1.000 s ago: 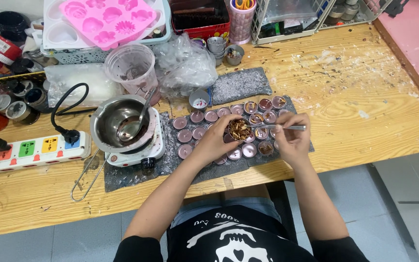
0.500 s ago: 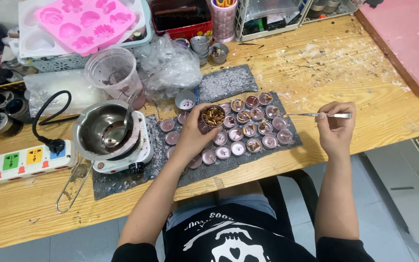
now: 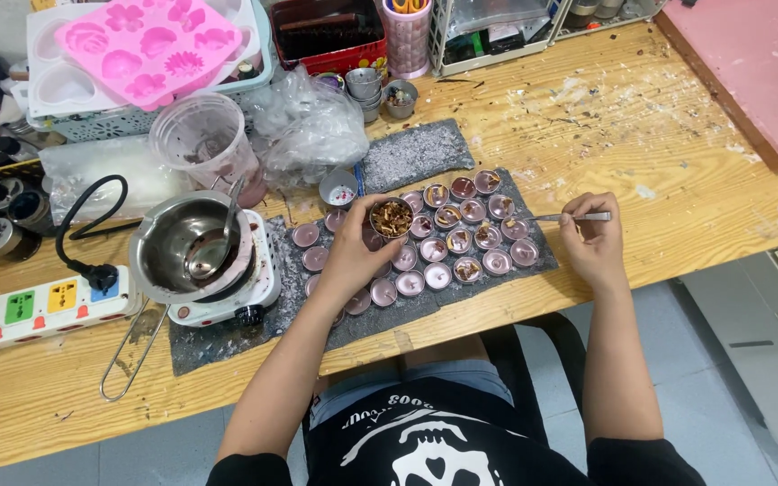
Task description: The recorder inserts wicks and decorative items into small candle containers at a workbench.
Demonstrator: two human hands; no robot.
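The left hand (image 3: 353,256) is gripping a small round metal cup of brown dried bits (image 3: 391,218) over rows of pink-filled tealight tins (image 3: 461,238). The right hand (image 3: 594,243) is pinching thin silver tweezers (image 3: 569,217).

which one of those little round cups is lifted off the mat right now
The small metal cup filled with brownish dried bits, gripped in the left hand. The other little cups, with smooth pink filling, sit on the grey mat.

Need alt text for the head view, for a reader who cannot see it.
A person's left hand holds a small tin of dried bits over rows of pink-filled tealight cups on a grey mat, while the right hand holds metal tweezers. A steel pot sits on a hotplate at left.
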